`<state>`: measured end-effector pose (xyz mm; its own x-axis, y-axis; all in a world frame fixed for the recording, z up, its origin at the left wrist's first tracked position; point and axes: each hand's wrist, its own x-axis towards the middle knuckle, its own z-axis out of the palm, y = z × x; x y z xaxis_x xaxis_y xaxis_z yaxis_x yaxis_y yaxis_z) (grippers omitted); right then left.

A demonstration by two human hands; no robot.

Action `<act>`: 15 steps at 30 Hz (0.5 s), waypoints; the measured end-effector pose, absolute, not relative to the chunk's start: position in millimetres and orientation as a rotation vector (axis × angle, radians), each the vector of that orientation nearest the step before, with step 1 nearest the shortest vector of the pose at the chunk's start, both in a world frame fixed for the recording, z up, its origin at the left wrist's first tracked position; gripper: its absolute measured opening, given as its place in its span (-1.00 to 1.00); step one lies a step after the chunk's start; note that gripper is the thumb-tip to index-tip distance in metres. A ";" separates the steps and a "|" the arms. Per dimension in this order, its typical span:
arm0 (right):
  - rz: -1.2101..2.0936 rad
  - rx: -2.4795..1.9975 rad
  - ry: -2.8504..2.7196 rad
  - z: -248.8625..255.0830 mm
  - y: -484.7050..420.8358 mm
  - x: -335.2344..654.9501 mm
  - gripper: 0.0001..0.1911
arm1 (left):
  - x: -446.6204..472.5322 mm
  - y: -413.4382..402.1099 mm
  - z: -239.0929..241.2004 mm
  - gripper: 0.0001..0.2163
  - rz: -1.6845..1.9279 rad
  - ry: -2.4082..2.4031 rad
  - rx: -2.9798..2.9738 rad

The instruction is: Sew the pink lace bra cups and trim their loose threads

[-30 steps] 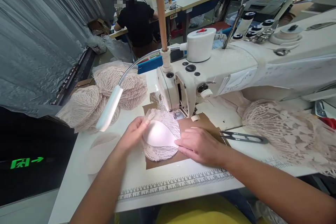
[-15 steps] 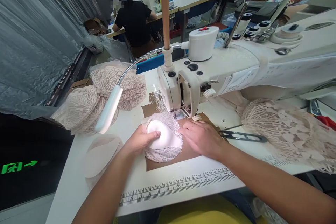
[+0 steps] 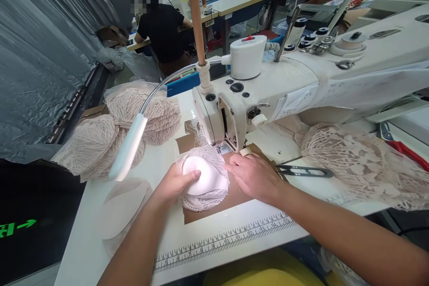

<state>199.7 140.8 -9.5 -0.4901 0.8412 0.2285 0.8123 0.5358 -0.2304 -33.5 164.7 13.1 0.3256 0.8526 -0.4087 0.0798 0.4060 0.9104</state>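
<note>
A white foam cup wrapped in pale pink lace lies on a brown card patch just in front of the needle of the white sewing machine. My left hand grips the cup's left edge, thumb on top. My right hand lies with fingers pressed on the lace at the cup's right side, close to the presser foot.
Stacked lace cups sit at the left under a gooseneck lamp. Loose lace is heaped at the right, and thread snips lie beside my right hand. Plain white cups rest at the table's left. Another person works behind.
My left hand has closed over the cup's left edge and both hands have pushed the cup and lace up toward the needle. My right hand slid forward with it.
</note>
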 end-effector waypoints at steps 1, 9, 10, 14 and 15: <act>0.148 -1.384 -2.468 -9.3 141.5 199.3 -0.73 | -33.5 165.0 12.9 -0.44 0.657 1.141 1.039; 0.229 -1.454 -2.430 -5.4 148.4 192.9 -0.74 | -32.2 170.7 10.6 -0.45 0.749 1.190 1.040; 0.227 -1.471 -2.432 -5.2 149.2 191.9 -0.74 | -32.0 171.5 10.2 -0.45 0.762 1.199 1.046; 0.189 -1.511 -2.434 -7.4 151.0 190.0 -0.71 | -30.8 175.0 7.3 -0.43 0.821 1.215 1.063; 0.183 -1.505 -2.431 -8.8 151.1 190.4 -0.70 | -30.7 175.8 6.4 -0.43 0.835 1.216 1.067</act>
<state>190.4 151.1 -8.8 -0.4207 0.8918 0.1663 0.8570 0.4508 -0.2497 -30.7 175.8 6.4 0.1809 0.9327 -0.3121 0.0439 0.3093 0.9499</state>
